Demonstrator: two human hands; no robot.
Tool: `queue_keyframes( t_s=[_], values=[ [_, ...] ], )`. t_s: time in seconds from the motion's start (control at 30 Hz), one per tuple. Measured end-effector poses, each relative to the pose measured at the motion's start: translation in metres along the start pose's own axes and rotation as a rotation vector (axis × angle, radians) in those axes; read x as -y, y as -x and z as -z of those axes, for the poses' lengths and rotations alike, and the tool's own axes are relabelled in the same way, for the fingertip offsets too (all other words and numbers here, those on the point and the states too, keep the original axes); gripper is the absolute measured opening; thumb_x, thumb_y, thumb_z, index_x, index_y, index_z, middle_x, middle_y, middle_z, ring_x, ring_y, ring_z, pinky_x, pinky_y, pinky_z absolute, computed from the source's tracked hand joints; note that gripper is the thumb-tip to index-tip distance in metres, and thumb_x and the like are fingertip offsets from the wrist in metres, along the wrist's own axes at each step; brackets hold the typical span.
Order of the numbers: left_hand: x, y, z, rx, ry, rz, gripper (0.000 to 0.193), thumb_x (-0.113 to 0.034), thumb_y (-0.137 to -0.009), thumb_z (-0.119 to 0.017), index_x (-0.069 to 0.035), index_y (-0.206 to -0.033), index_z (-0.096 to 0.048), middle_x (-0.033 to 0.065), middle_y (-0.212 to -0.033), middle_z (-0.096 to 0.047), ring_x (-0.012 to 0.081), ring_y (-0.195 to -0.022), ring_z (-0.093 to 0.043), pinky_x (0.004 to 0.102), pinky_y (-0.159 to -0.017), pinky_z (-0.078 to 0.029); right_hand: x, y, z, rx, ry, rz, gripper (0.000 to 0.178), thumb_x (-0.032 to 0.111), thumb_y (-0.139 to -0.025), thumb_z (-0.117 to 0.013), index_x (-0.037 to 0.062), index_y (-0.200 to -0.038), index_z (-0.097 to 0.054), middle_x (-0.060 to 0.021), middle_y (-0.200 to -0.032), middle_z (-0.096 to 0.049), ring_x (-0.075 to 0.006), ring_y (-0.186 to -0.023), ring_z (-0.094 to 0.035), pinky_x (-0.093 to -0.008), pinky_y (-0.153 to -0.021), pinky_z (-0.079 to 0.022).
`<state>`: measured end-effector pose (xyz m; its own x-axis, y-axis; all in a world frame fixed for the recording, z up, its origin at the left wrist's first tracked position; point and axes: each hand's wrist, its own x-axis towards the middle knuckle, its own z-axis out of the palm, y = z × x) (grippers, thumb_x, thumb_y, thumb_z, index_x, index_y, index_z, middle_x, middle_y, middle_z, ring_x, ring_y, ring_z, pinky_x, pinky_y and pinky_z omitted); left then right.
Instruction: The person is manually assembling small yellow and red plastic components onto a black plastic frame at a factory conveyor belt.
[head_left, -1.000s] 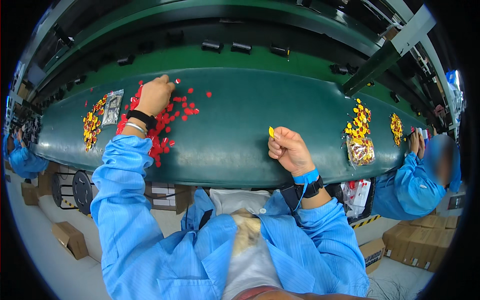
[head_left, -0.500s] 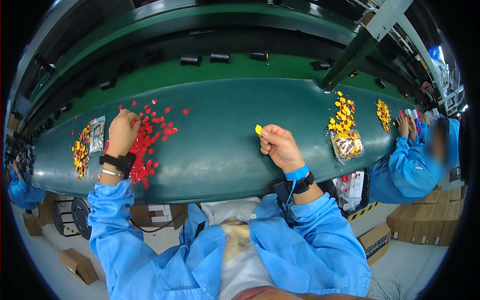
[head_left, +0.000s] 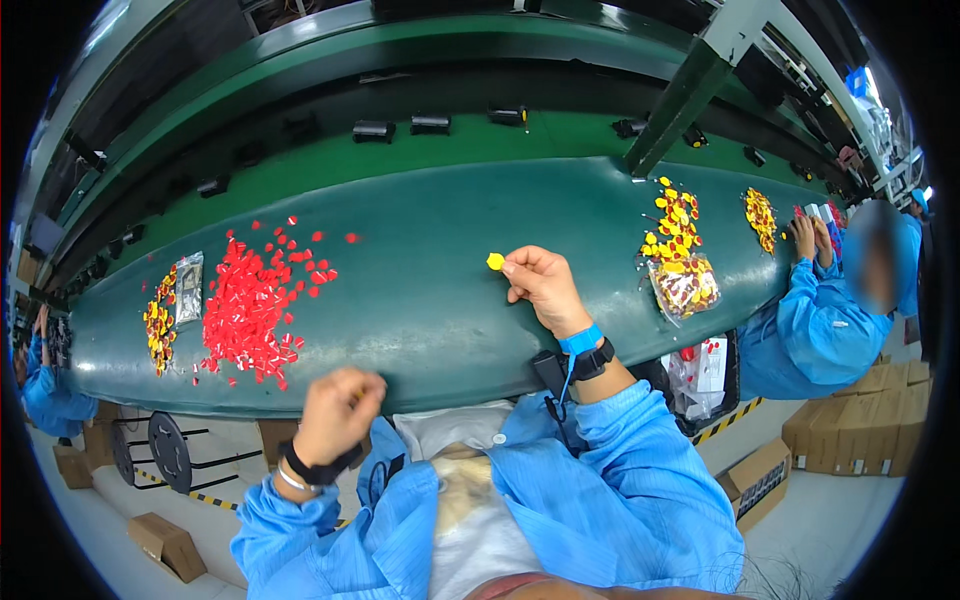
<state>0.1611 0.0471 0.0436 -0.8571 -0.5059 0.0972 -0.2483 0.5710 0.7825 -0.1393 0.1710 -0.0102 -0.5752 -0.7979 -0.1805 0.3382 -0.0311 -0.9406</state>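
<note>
My right hand [head_left: 546,288] is raised over the middle of the green work surface [head_left: 420,300]. Between thumb and forefinger it pinches a small yellow disc [head_left: 495,261]. My left hand [head_left: 342,412] is at the near edge, close to my body, with its fingers curled together. Whatever those fingers may hold is too small and blurred to name. A broad heap of small red discs [head_left: 245,310] is spread on the surface, beyond and to the left of my left hand.
At right are loose yellow-and-red pieces [head_left: 675,222] and a clear bag of them [head_left: 686,288]. Another such pile [head_left: 160,325] lies left, beside a flat clear packet [head_left: 189,288]. A dark post [head_left: 680,105] rises beyond. A co-worker in blue [head_left: 820,320] works at right.
My left hand has come away from the red heap, moving toward me and to the right. My right hand still pinches the yellow disc in nearly the same place.
</note>
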Motion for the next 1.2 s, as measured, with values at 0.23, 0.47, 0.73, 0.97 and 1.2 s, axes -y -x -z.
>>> queue_keyframes(
  t_s=[0.23,0.47,0.73,0.97,1.2],
  values=[
    [0.071,0.055,-0.059,0.482,0.154,0.313,0.012,-0.012,-0.082,-0.06,-0.001,-0.086,-0.065,0.012,-0.076,-0.065,0.0248,-0.067,-0.063,0.0323,-0.062,-0.049,0.001,0.0,-0.002,0.041,-0.036,0.028,0.008,0.009,-0.085,-0.063,0.0016,-0.087,-0.059,-0.0013,-0.073,-0.058,-0.0082,-0.055,-0.055,-0.0213,-0.051,-0.046],
    [0.151,-0.008,-0.105,0.275,-0.128,0.067,0.024,-0.023,-0.086,-0.056,-0.002,-0.093,-0.065,0.0113,-0.082,-0.068,0.0289,-0.074,-0.065,0.036,-0.069,-0.05,-0.005,0.0,0.008,0.041,-0.045,0.063,0.008,0.01,-0.087,-0.061,0.0024,-0.087,-0.059,-0.0004,-0.071,-0.056,-0.0092,-0.056,-0.055,-0.0225,-0.052,-0.047],
    [0.205,-0.098,-0.117,0.198,-0.039,0.078,0.024,-0.022,-0.085,-0.056,-0.002,-0.094,-0.065,0.0118,-0.083,-0.067,0.0291,-0.075,-0.064,0.0363,-0.07,-0.05,0.003,0.003,0.0,0.038,-0.041,-0.054,0.002,0.001,-0.087,-0.056,0.0014,-0.085,-0.055,-0.0024,-0.069,-0.051,-0.0111,-0.061,-0.049,-0.0317,-0.059,-0.049],
    [0.214,-0.1,-0.155,0.314,0.094,0.202,0.024,-0.021,-0.085,-0.056,-0.002,-0.095,-0.065,0.0123,-0.084,-0.067,0.0293,-0.076,-0.064,0.0366,-0.07,-0.05,0.017,-0.007,-0.004,0.007,-0.011,-0.222,0.003,0.001,-0.088,-0.055,0.0003,-0.087,-0.058,-0.0056,-0.072,-0.055,-0.0123,-0.061,-0.052,-0.0328,-0.06,-0.051],
    [0.2,-0.092,-0.173,0.371,0.146,0.228,0.024,-0.021,-0.085,-0.057,-0.001,-0.096,-0.064,0.0128,-0.085,-0.067,0.0295,-0.077,-0.064,0.0369,-0.071,-0.05,0.02,-0.01,-0.003,0.02,0.033,-0.25,0.005,-0.001,-0.088,-0.054,-0.0012,-0.084,-0.058,-0.0062,-0.073,-0.056,-0.0126,-0.06,-0.054,-0.0326,-0.06,-0.052]
  ],
)
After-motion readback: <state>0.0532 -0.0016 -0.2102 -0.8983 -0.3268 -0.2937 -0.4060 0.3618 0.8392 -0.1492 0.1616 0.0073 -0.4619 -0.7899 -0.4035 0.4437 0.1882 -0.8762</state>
